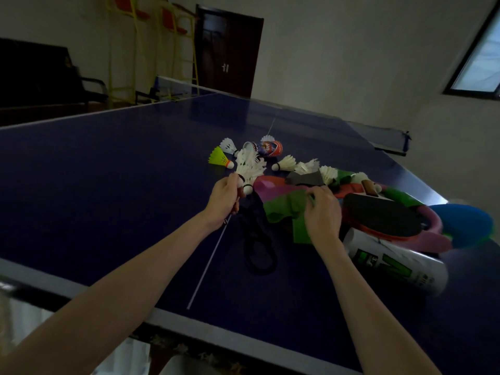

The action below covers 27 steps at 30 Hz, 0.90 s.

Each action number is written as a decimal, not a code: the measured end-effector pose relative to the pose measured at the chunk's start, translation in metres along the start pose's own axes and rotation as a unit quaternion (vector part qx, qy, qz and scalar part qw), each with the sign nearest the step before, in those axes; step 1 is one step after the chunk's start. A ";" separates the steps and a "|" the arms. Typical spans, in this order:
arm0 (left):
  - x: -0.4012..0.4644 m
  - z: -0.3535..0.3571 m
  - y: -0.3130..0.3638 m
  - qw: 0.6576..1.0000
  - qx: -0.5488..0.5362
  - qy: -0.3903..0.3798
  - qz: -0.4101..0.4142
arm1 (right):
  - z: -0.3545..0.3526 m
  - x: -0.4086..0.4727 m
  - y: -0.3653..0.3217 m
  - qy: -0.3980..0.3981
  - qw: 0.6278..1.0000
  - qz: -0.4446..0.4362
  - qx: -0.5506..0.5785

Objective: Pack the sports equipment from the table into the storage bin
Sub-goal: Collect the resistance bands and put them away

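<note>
My left hand (224, 201) grips a bunch of white shuttlecocks (249, 166) by their corks, just above the blue table-tennis table (108, 185). My right hand (322, 212) pinches a green cloth (286, 207) in the pile of gear. More white shuttlecocks (286, 163) and a yellow one (219, 157) lie loose behind. A black and red paddle (381, 217) lies to the right, and a white shuttlecock tube (397, 263) lies on its side near it. No storage bin is in view.
A black cord loop (257, 239) lies between my hands. Pink (270, 186) and blue (465, 226) discs lie in the pile, and a red and blue can (266, 148) behind it. The net (384, 136) crosses the table at right. A dark bench and a door stand at the back.
</note>
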<state>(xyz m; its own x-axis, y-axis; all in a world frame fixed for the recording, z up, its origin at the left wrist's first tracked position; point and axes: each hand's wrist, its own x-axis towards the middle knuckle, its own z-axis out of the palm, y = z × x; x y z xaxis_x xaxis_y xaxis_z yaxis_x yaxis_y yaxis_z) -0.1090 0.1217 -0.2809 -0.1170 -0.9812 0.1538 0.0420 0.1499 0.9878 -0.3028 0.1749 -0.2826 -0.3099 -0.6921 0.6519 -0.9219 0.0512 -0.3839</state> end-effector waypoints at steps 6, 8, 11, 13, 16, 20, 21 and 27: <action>-0.010 0.003 0.014 0.998 -0.052 -0.013 -0.037 | -0.026 -0.008 -0.028 0.123 0.967 -0.108 0.194; -0.016 0.005 0.023 0.993 -0.086 -0.025 -0.070 | -0.031 -0.009 -0.037 0.157 0.952 -0.132 0.225; -0.022 0.009 0.028 0.987 -0.120 -0.036 -0.096 | -0.034 -0.011 -0.049 0.175 0.937 -0.157 0.258; -0.028 0.012 0.028 0.979 -0.162 -0.071 -0.101 | -0.032 -0.018 -0.056 0.155 0.934 -0.167 0.277; -0.043 0.022 0.035 0.976 -0.157 -0.107 -0.105 | -0.029 -0.025 -0.064 0.094 0.936 -0.168 0.295; -0.058 0.027 0.058 0.972 -0.178 -0.100 -0.119 | -0.047 -0.021 -0.079 0.037 0.940 -0.149 0.305; -0.061 0.024 0.064 0.970 -0.188 -0.093 -0.122 | -0.052 -0.017 -0.084 0.025 0.943 -0.161 0.289; -0.082 -0.014 0.094 0.982 -0.174 -0.022 -0.068 | -0.072 0.006 -0.131 -0.110 0.937 -0.230 0.238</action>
<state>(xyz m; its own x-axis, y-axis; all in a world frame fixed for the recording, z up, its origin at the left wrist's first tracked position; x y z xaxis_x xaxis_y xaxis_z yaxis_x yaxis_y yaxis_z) -0.0818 0.2144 -0.2012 -0.1879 -0.9817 0.0301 0.3582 -0.0400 0.9328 -0.2005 0.2153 -0.1813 0.1988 -0.6966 0.6894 -0.7214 -0.5802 -0.3781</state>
